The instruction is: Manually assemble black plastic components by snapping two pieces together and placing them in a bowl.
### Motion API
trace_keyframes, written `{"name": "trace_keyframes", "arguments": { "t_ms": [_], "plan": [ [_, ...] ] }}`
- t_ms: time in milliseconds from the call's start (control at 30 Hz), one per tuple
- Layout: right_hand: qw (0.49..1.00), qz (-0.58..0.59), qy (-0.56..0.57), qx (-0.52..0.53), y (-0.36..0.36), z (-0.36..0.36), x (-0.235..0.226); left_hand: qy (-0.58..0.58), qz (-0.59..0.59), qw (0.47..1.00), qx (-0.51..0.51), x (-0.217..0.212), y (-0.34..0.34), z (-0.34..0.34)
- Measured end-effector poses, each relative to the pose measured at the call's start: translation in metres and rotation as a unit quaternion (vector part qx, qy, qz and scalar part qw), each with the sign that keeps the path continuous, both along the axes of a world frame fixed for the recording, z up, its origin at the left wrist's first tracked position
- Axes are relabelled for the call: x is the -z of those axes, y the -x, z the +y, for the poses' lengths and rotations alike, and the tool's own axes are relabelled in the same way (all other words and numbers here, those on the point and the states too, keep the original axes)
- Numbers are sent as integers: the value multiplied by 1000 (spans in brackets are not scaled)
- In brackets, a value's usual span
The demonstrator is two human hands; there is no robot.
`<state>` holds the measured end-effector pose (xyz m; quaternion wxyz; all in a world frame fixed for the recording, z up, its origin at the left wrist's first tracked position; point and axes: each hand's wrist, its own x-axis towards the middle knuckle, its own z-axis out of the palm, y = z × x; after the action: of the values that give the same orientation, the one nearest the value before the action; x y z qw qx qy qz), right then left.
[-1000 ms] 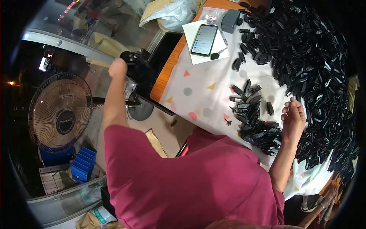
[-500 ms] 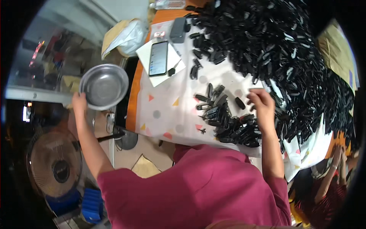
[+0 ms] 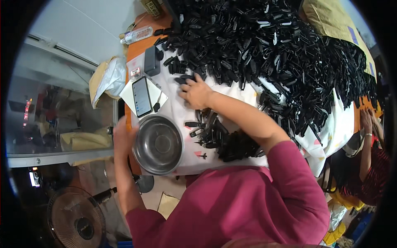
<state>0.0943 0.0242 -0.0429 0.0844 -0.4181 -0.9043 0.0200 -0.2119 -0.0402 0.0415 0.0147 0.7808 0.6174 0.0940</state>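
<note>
A round metal basin (image 3: 178,153) sits at the left front edge of the cloth-covered table, with nothing in it. My left hand (image 3: 124,136) is at its left rim, smeared by motion, so its grip is unclear. My right hand (image 3: 196,93) reaches forward and left over the cloth, palm down with fingers apart. Its fingertips are beside a few small black elongated pieces (image 3: 185,78). A small heap of similar black pieces (image 3: 237,145) lies in front of my body, partly beneath my right forearm. The large pile of black pieces (image 3: 248,45) covers the far and right side.
A phone (image 3: 142,97) lies on a white pad (image 3: 129,94) beyond the basin. Near it stand a dark grey box (image 3: 152,60) and a clear plastic bottle (image 3: 138,35). A fan (image 3: 78,219) is at lower left. Another person's hands (image 3: 366,120) are at the right edge.
The basin has moved from beyond the table's left side onto its left front part. My right hand has crossed left from beside the small heap. The view has shifted.
</note>
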Motion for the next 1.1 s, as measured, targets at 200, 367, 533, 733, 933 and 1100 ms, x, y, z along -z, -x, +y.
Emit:
{"name": "trace_keyframes", "arguments": {
  "t_ms": [200,367,533,733,933,1100],
  "plan": [
    [997,29,60,25,-80,-53,-30,16,-113,984,134,28,-133,150],
    [950,179,-172,189,-177,-44,-75,70,-73,991,-84,79,-220,211],
    [851,110,-150,492,-256,-5,-103,131,-144,981,-27,61,-303,173],
    [879,136,-108,444,-246,-9,-86,127,-69,990,2,53,-309,139],
    [898,190,-111,380,-215,-48,-49,153,-66,985,44,51,-298,79],
    [934,202,-49,292,-173,-77,-42,152,-86,981,80,49,-284,35]
  ]
}}
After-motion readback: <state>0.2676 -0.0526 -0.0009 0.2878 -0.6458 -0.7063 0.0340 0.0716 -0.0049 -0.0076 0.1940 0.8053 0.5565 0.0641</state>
